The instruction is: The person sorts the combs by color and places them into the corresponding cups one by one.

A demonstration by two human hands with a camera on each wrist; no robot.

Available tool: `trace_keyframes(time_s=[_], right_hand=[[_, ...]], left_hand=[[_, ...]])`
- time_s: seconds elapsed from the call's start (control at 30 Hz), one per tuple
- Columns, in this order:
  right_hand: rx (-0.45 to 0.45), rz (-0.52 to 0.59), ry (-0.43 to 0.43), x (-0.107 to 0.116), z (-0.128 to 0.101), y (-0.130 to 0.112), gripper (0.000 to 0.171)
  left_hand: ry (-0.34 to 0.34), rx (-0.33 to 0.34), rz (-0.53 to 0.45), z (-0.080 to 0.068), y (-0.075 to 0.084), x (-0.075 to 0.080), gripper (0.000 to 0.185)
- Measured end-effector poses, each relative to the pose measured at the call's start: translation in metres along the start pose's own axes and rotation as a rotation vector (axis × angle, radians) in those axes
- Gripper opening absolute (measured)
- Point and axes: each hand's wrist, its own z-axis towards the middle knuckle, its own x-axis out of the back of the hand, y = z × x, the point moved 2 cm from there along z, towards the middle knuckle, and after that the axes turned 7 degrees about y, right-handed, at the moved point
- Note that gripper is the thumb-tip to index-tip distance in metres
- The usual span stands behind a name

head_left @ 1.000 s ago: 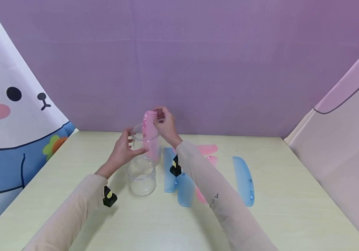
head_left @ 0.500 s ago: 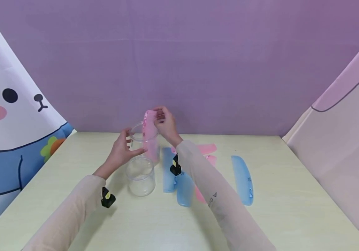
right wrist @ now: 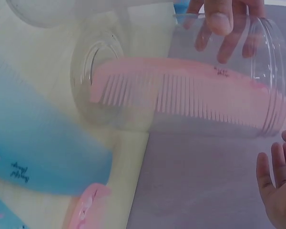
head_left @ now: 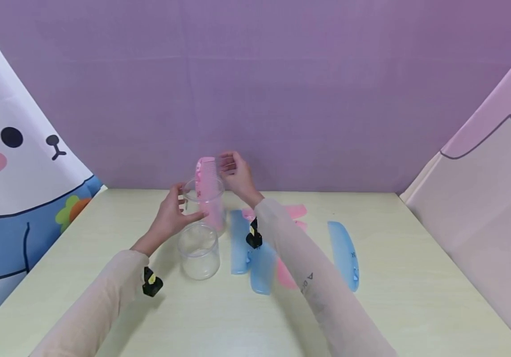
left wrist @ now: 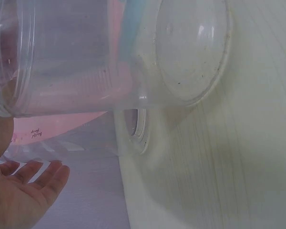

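Our left hand [head_left: 171, 214] reaches forward from the near left, wrist low over the bench [head_left: 416, 297], and its grip is curled round the side of the far jar [head_left: 205, 204], thumb toward us and fingers on the far wall; the right wrist view shows those fingertips [right wrist: 219, 21] pressed on the clear plastic. Our right hand [head_left: 236, 176] is raised above and just right of the jar's mouth, forearm slanting up from the near right. Its grip is loose and holds nothing: the fingers are relaxed and a little spread, close to the top of the pink comb [head_left: 206, 181] but apart from it.

The pink comb stands on end inside the far jar, its lower part within the walls and its top sticking out above the rim, teeth facing right. In the right wrist view it lies along the jar's length, its end at the bottom.

A second jar [head_left: 199, 250] stands empty just in front of the first, nearly touching it. To the right, blue combs [head_left: 262, 267] lie flat just beside both jars, partly under our right forearm, with more pink combs [head_left: 297, 211] behind them and another blue comb [head_left: 344, 255] farther right. The bench is open on the left, on the far right and along the near edge; the purple backdrop [head_left: 282, 99] closes the far edge just behind the jars.
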Motion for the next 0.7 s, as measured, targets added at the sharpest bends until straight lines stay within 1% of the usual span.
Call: trace_keyframes(time_s=[0.17,0.33,0.53,0.7], right_hand=[[0.004,0.031,-0.027,0.009,0.001,0.002,0.042],[-0.006,0.009,-0.070,0.025,0.001,0.014,0.041],[-0.036,-0.073,-0.123,0.046,-0.005,0.035,0.040],[-0.062,-0.157,-0.202,0.062,-0.015,0.053,0.039]], left_hand=[[0.000,0.003,-0.005,0.001,-0.002,-0.002,0.094],[0.001,-0.001,0.006,0.001,-0.004,-0.002,0.096],[-0.006,0.003,0.009,0.001,-0.003,-0.002,0.096],[-0.007,0.003,0.011,0.002,-0.003,-0.002,0.096]])
